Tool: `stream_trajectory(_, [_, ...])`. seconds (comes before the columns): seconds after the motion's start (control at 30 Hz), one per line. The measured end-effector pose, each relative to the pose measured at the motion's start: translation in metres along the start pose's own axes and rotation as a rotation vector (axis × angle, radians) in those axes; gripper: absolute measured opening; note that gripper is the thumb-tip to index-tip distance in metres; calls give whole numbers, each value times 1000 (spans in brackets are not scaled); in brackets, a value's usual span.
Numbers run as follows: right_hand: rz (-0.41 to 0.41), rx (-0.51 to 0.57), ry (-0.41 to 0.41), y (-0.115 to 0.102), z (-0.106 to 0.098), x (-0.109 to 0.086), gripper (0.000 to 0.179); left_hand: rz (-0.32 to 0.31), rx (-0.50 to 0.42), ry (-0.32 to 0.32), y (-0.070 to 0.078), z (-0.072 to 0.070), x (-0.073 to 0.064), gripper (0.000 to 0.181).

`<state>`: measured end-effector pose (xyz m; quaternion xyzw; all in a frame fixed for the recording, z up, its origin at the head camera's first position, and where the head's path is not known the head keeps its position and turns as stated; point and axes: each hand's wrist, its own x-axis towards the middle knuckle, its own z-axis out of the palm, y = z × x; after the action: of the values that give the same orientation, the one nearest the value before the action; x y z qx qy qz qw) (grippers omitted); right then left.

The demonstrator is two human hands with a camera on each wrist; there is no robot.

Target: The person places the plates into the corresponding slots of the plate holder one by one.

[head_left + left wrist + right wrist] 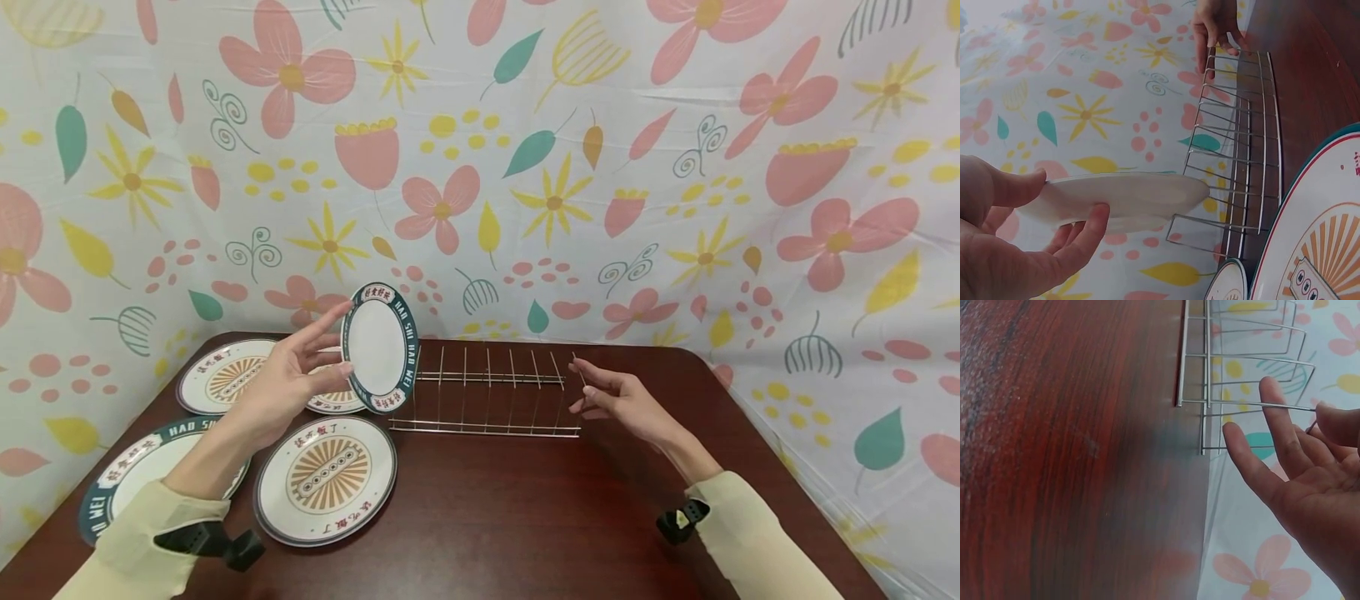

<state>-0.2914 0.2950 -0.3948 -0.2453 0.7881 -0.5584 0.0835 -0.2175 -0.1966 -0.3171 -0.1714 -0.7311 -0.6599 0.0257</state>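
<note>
In the head view my left hand [281, 383] pinches a small white plate [378, 346] with a dark green lettered rim, thumb on its face and fingers behind. The plate stands nearly upright, by the left end of a wire dish rack [487, 379]. The left wrist view shows the plate [1129, 194] edge-on, beside the rack's end loops. My right hand [618, 400] holds the rack's right end wire between thumb and fingers. Seen from the right wrist, the thumb [1338, 425] presses that wire and two fingers extend past it.
Left of the rack lie a sunburst plate [326, 482], a green-rimmed plate [172, 467] partly under my left arm, another sunburst plate [225, 375] and a small plate [333, 402] behind the hand. The brown table [517, 508] meets a flower-patterned cloth [480, 208] at the back.
</note>
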Motion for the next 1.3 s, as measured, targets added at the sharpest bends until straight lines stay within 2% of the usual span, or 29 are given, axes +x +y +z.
stream_trajectory(0.17, [3, 14, -2, 0, 0, 0, 57, -10, 12, -8, 1, 4, 1, 80])
stream_trajectory(0.43, [-6, 23, 0, 2, -1, 0, 56, -45, -21, -10, 9, 16, 4, 80])
stream_trajectory(0.63, [-30, 21, -1, 3, -2, -2, 56, -68, 12, -19, 10, 23, 10, 78])
stream_trajectory(1.0, [-36, 22, -5, 0, 1, -3, 56, -119, 15, -60, 5, 28, 17, 76])
stream_trajectory(1.3, [-25, 12, 1, 0, 0, -2, 57, -156, 47, -62, 3, 28, 22, 76])
